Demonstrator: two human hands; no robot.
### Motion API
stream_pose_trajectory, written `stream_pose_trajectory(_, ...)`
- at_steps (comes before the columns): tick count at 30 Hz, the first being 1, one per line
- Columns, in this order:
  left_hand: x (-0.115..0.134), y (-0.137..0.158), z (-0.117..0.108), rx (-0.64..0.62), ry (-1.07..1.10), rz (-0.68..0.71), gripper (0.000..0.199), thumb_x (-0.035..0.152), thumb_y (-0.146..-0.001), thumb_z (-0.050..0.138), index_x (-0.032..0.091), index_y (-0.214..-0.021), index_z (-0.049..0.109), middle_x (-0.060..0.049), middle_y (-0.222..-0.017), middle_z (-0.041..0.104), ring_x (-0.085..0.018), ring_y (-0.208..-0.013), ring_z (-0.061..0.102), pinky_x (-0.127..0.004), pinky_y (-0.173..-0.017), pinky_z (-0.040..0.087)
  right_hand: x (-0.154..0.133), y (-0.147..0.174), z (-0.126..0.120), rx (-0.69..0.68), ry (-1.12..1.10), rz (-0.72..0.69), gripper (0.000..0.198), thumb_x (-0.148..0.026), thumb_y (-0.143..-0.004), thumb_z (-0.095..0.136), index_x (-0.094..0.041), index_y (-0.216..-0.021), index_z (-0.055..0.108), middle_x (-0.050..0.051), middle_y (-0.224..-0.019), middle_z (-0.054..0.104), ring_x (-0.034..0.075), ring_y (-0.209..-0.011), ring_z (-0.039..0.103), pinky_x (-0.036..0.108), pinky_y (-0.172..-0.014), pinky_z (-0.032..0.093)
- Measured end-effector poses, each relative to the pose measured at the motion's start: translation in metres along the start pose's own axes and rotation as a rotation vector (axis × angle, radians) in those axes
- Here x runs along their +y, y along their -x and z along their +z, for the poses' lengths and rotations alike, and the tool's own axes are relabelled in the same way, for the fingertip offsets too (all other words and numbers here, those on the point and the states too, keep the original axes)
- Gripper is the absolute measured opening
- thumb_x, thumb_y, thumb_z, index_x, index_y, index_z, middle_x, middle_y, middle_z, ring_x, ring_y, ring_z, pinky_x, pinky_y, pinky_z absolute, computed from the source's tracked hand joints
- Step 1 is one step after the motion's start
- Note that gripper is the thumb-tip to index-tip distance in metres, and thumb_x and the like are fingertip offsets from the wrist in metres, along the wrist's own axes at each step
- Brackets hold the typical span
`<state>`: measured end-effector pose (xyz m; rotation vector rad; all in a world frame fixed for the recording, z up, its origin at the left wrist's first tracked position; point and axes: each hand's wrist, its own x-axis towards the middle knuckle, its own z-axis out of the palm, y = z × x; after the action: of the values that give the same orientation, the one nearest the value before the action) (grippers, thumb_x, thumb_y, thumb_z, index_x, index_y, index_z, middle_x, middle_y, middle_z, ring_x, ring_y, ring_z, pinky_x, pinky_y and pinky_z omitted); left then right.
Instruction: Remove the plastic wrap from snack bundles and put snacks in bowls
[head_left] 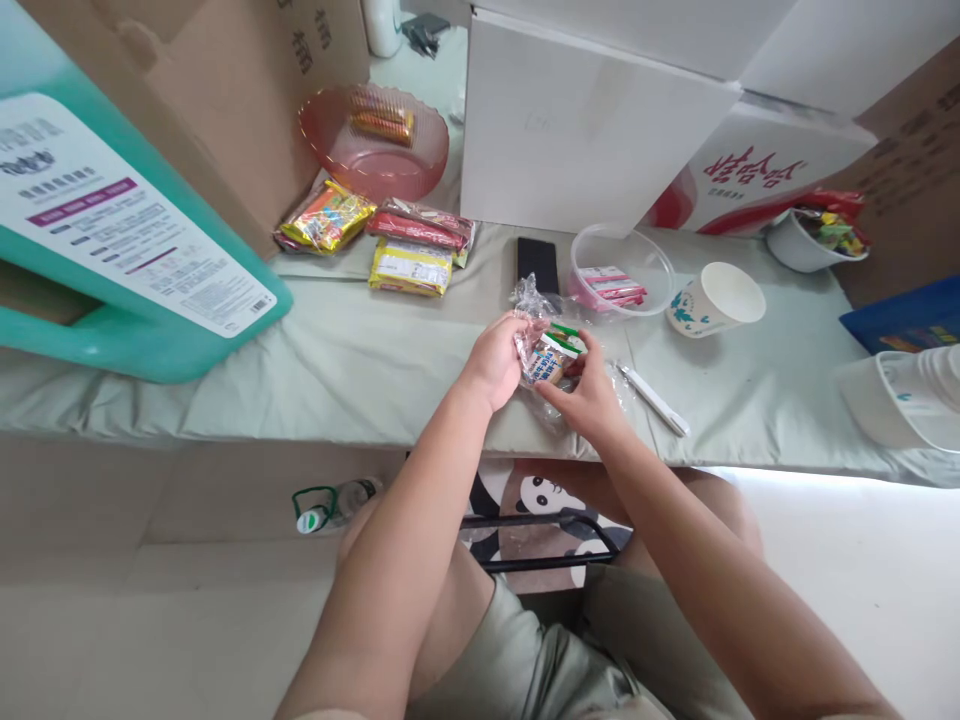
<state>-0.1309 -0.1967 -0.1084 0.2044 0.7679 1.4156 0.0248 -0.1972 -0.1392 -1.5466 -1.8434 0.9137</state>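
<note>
Close to the table's front edge, my right hand [589, 385] grips a small snack packet [551, 358] with a green and white top and blue print. My left hand [496, 358] is closed on the crinkled edge of a clear plastic bag [527, 296], which surrounds the packet's left side. More of the bag lies crumpled under both hands. A white pen-like tool [654, 398], perhaps a cutter, rests just right of my right hand. Beyond my hands lie a black phone [537, 265] and a clear round tub [660, 262] with pink packets [611, 287] inside.
A pink glass bowl [307, 125] stands at the back left, with snack packets [409, 267] before it. A large green jug [142, 345] fills the left. White boxes [585, 130] line the back. At right are a paper cup [694, 308], a candy bowl [799, 245] and stacked cups [926, 380].
</note>
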Motion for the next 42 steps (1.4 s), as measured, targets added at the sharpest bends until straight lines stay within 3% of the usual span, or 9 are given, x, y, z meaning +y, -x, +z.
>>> stream_pose_trajectory(9,0.008,-0.001,-0.005,-0.081,0.07,-0.136,0.005,0.017,-0.072,0.053,0.019,-0.068,0.053,-0.004,-0.078,0.071,-0.021,-0.08,0.072,-0.037,-0.086,0.053,0.004,0.0,-0.003,-0.013,-0.268,0.0,0.097,-0.037,-0.062,0.086,-0.028,-0.142,0.031,0.012,-0.132,0.057,0.025,-0.102,0.067,0.047,-0.094,0.057)
stream_pose_trajectory(12,0.007,0.0,-0.004,-0.042,0.071,-0.144,0.004,0.016,-0.072,0.053,0.02,-0.071,0.053,-0.003,-0.079,0.071,-0.021,-0.083,0.073,-0.037,-0.085,0.053,0.004,0.005,-0.003,0.016,-0.283,0.005,0.096,-0.036,-0.065,0.084,-0.028,-0.143,0.03,0.011,-0.128,0.058,0.023,-0.097,0.067,0.045,-0.093,0.057)
stream_pose_trajectory(17,0.004,0.001,-0.004,0.008,0.058,-0.108,0.002,0.02,-0.075,0.053,0.021,-0.075,0.051,-0.003,-0.087,0.073,-0.023,-0.094,0.074,-0.036,-0.081,0.054,0.011,0.011,-0.001,0.018,-0.31,-0.02,0.065,-0.04,-0.073,0.078,-0.028,-0.125,0.041,0.005,-0.117,0.061,0.015,-0.078,0.063,0.038,-0.081,0.058)
stream_pose_trajectory(22,0.004,0.0,-0.003,0.08,0.036,-0.046,0.004,0.022,-0.076,0.052,0.022,-0.078,0.049,-0.004,-0.098,0.075,-0.023,-0.108,0.073,-0.033,-0.078,0.054,0.013,0.019,0.001,0.14,-0.309,-0.04,0.073,-0.037,-0.074,0.076,-0.028,-0.135,0.037,0.012,-0.136,0.051,0.016,-0.087,0.068,0.039,-0.086,0.058)
stream_pose_trajectory(29,0.005,-0.006,-0.014,0.223,-0.051,0.027,0.009,0.027,-0.073,0.048,0.023,-0.08,0.046,-0.007,-0.106,0.073,-0.023,-0.118,0.069,-0.031,-0.081,0.057,0.015,0.014,-0.007,0.166,-0.538,0.082,0.074,-0.039,-0.069,0.08,-0.03,-0.132,0.042,0.006,-0.124,0.06,0.019,-0.095,0.071,0.039,-0.09,0.058)
stream_pose_trajectory(32,0.008,-0.006,-0.016,0.253,-0.004,0.046,0.009,0.026,-0.07,0.048,0.023,-0.078,0.046,-0.009,-0.109,0.072,-0.023,-0.119,0.068,-0.03,-0.078,0.058,0.016,0.014,-0.019,0.216,-0.739,0.129,0.063,-0.036,-0.07,0.076,-0.032,-0.124,0.044,0.0,-0.11,0.065,0.02,-0.099,0.07,0.037,-0.085,0.058)
stream_pose_trajectory(35,0.012,-0.002,-0.013,0.25,0.02,0.049,0.012,0.026,-0.067,0.046,0.022,-0.078,0.049,-0.009,-0.111,0.072,-0.022,-0.115,0.069,-0.026,-0.066,0.055,0.013,0.015,-0.04,0.244,-0.794,0.131,0.06,-0.031,-0.068,0.076,-0.036,-0.119,0.046,-0.001,-0.111,0.065,0.021,-0.099,0.071,0.036,-0.076,0.059)
stream_pose_trajectory(38,0.018,0.005,-0.008,0.164,-0.016,0.034,0.014,0.026,-0.062,0.045,0.022,-0.075,0.05,-0.008,-0.117,0.072,-0.023,-0.109,0.071,-0.023,-0.048,0.041,0.003,-0.002,-0.071,0.266,-0.712,0.021,0.064,-0.027,-0.068,0.073,-0.039,-0.124,0.045,0.0,-0.116,0.065,0.022,-0.096,0.072,0.035,-0.068,0.058)
stream_pose_trajectory(42,0.023,0.014,-0.005,-0.036,-0.102,0.02,0.011,0.027,-0.057,0.047,0.021,-0.062,0.041,-0.01,-0.115,0.073,-0.029,-0.108,0.071,-0.022,-0.042,0.029,-0.014,-0.059,-0.112,0.321,-0.395,-0.069,0.07,-0.029,-0.078,0.07,-0.037,-0.14,0.038,0.007,-0.119,0.066,0.025,-0.095,0.071,0.039,-0.068,0.054)
